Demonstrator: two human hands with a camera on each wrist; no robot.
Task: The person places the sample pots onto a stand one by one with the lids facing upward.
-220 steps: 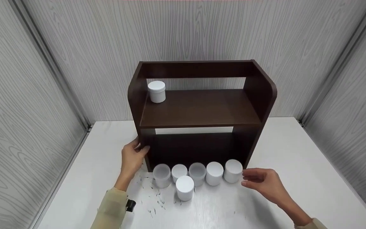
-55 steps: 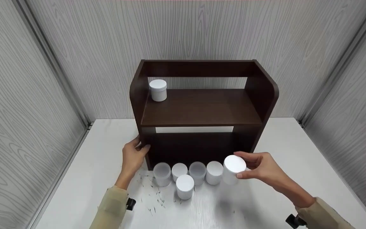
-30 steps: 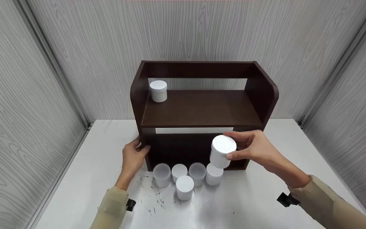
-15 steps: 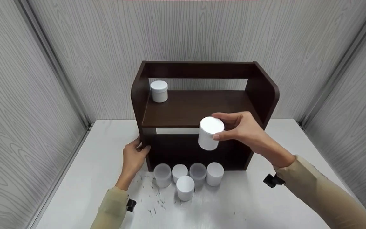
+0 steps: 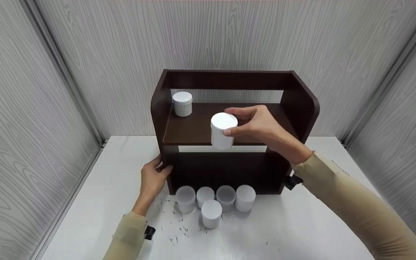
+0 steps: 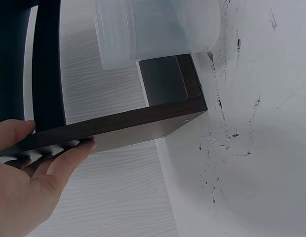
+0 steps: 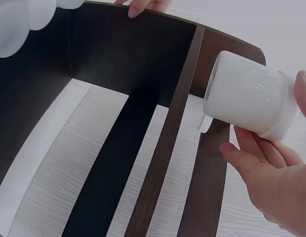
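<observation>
My right hand (image 5: pixel 256 122) pinches a white lidded jar (image 5: pixel 222 135) by its lid between thumb and fingers. The jar is upright, in front of the upper board of a dark brown two-tier shelf (image 5: pixel 229 142). In the right wrist view the same jar (image 7: pixel 247 94) appears sideways, thumb and fingers at its lid end. My left hand (image 5: pixel 152 180) grips the shelf's left side panel low down, with the thumb on the front edge. The left wrist view shows that hand (image 6: pixel 34 182) holding the panel (image 6: pixel 128 126). Another white jar (image 5: pixel 182 104) stands at the left end of the upper board.
On the white table (image 5: pixel 265 234), a row of white and translucent jars (image 5: pixel 185 200) stands along the shelf's front, with one jar (image 5: pixel 211 215) set forward. Dark scuff marks lie left of it. Grey wood-grain panels (image 5: pixel 229 32) enclose the back and sides.
My right hand has taken the rightmost jar from the row, then lifted it up and leftward to the upper board's height. The left hand stays on the side panel.
</observation>
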